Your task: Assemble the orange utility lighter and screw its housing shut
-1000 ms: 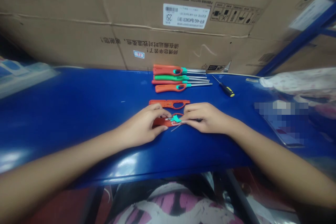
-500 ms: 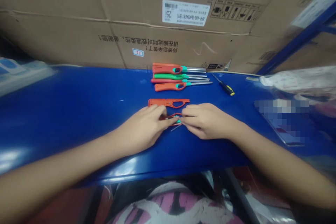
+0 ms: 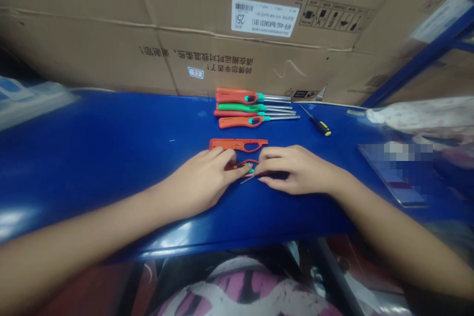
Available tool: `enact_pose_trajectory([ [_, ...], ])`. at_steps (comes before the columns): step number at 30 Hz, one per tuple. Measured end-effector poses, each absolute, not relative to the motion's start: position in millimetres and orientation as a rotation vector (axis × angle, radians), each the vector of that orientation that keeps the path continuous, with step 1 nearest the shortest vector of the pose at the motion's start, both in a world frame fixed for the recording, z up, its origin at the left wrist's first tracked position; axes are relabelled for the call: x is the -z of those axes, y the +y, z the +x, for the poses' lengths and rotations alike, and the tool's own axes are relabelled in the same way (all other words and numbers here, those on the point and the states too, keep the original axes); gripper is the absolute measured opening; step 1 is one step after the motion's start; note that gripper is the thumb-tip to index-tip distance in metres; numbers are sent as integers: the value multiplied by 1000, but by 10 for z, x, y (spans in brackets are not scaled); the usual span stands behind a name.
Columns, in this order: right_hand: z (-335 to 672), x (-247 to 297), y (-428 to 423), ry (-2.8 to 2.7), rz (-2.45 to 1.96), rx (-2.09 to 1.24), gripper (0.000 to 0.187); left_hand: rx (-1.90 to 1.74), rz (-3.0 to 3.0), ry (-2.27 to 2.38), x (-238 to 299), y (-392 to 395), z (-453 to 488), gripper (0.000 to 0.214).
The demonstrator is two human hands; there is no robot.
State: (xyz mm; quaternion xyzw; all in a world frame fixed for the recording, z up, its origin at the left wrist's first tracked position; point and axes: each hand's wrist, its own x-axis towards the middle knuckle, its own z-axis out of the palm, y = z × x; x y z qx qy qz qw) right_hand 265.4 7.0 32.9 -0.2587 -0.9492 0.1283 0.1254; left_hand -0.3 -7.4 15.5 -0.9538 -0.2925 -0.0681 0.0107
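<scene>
Both my hands meet at the middle of the blue table [image 3: 111,158]. My left hand [image 3: 202,180] presses down on an orange lighter half-shell [image 3: 242,165], its fingers closed over the shell's left part. My right hand [image 3: 292,168] pinches the shell's right end, where a teal trigger piece [image 3: 252,171] and a thin metal rod [image 3: 246,179] show between the fingertips. A second orange half-shell [image 3: 239,144] lies flat just beyond my fingers.
Several finished long-nosed lighters [image 3: 252,108], orange and green, lie in a row at the back. A small screwdriver with a yellow and black handle [image 3: 318,124] rests to their right. Large cardboard boxes [image 3: 222,24] wall off the back. A flat dark device [image 3: 392,173] lies at right.
My left fingers slid right over the shell, hiding most of it and the teal piece. My right hand shifted slightly, with its fingers staying on the right end.
</scene>
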Motion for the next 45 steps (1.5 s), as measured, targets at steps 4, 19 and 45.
enact_pose_trajectory([
  [4, 2635, -308, 76, -2770, -780, -548, 18, 286, -3023, -968, -134, -73, -10, 40],
  [19, 2687, -314, 133, -2751, -780, -657, 8, 471, -3089, -1079, -133, -60, -27, 37],
  [45, 3205, -401, 721, -1937, -1389, 148, 14, 364, -2914, -910, -127, -24, -20, 35],
])
